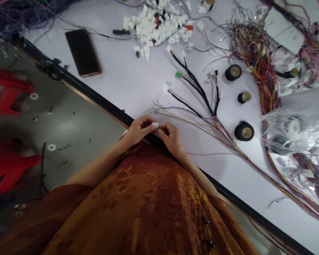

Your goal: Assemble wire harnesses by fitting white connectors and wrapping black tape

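Observation:
Just above the table's near edge, my left hand [138, 131] pinches a small white connector housing [155, 125] between thumb and fingers. My right hand [172, 137] is closed at the housing's right end, its fingertips pressed together. Whatever sits between those fingertips is too small to make out. A thin red wire [212, 154] runs from the harness and disappears beneath my right wrist. The wire harness [223, 132] lies to the right, its black-taped branches fanning out. On their ends are white connectors [166, 88] and a green connector [178, 74]. Loose bare-ended wires [172, 108] stretch toward my hands.
A heap of white connectors [159, 28] lies at the back. The phone [83, 52] rests at left. Rolls of black tape [244, 131] stand on the right, near a clear plastic bag [295, 129] and tangled wire bundles [263, 67]. Red stools [9, 90] are on the floor.

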Available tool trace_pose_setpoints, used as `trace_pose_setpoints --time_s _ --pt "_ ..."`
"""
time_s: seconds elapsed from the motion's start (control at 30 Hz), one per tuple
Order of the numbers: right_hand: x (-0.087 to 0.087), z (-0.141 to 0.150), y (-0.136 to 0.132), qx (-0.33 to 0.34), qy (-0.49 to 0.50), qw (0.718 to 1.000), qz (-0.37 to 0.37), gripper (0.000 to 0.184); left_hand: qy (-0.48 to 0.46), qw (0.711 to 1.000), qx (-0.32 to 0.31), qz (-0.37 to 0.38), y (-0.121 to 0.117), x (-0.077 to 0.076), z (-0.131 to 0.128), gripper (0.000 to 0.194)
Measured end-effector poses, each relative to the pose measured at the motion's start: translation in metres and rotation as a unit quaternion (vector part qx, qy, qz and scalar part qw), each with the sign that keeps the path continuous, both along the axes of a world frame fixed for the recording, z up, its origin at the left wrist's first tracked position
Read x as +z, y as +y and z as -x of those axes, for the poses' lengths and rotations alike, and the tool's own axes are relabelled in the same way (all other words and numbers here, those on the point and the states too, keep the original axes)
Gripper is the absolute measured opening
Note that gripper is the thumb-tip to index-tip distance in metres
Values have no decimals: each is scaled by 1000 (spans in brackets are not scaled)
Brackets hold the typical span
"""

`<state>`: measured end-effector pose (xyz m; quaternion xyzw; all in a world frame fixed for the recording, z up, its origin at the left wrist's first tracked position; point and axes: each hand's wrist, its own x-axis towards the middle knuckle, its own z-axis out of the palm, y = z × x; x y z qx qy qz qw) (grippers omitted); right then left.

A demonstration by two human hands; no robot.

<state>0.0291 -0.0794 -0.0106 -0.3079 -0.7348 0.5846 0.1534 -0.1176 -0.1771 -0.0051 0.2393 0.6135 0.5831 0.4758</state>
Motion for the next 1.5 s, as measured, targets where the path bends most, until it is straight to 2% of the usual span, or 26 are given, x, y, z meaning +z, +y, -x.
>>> trace_pose_setpoints --time_s 0.13,0.3,0.47,0.6,0.67,0.73,0.8,0.87,0.93,1.0,1.07,1.1,1.17,1.2,1.27,1.3,1.37,1.5 --pt "2 -1 1 13 0 1000 3 16 25 1000 17 -4 1 -3 -2 22" --pt "5 0 2 18 6 1000 9 15 -3 1000 9 8 2 -3 -4 24" --pt "5 0 -1 3 -5 1000 11 18 -4 1000 29 8 -3 -5 -5 23" --pt "4 -3 1 15 9 1000 6 19 -4 999 42 5 -9 -7 -5 25" --pt "5 -4 9 21 14 999 -28 20 4 998 62 7 -13 -7 -6 27" --pt "6 -2 21 25 -8 994 -110 20 19 998 56 10 -17 -6 -7 25" --pt "8 4 34 35 -78 975 -205 18 28 999 38 6 -21 -4 -9 23" --pt "11 14 43 63 -165 947 -268 18 22 1000 21 -2 -23 -3 -10 23" --pt "12 25 47 95 -219 924 -300 14 8 1000 7 1 -23 -1 -10 25" --pt "13 34 50 104 -218 922 -303 13 -4 1000 7 5 -21 1 -8 26" --pt "14 39 56 75 -172 949 -255 12 -17 1000 17 0 -17 3 -6 27" --pt "15 39 60 50 -135 969 -203 11 -25 999 23 -5 -16 4 -5 28" --pt "19 38 71 0 -48 998 -45 10 -42 999 30 -10 -12 6 -3 29" --pt "22 36 77 -21 -8 999 47 12 -49 998 32 -9 -11 6 -3 29" --pt "28 32 88 -51 54 974 213 17 -55 998 39 0 -9 6 -2 28" --pt "30 30 92 -61 75 957 274 20 -57 998 41 4 -8 6 -1 28" --pt "33 27 98 -73 100 928 353 23 -57 997 47 7 -6 5 -1 27" --pt "28 23 102 -91 119 880 451 22 -47 997 54 1 -4 3 -2 25"
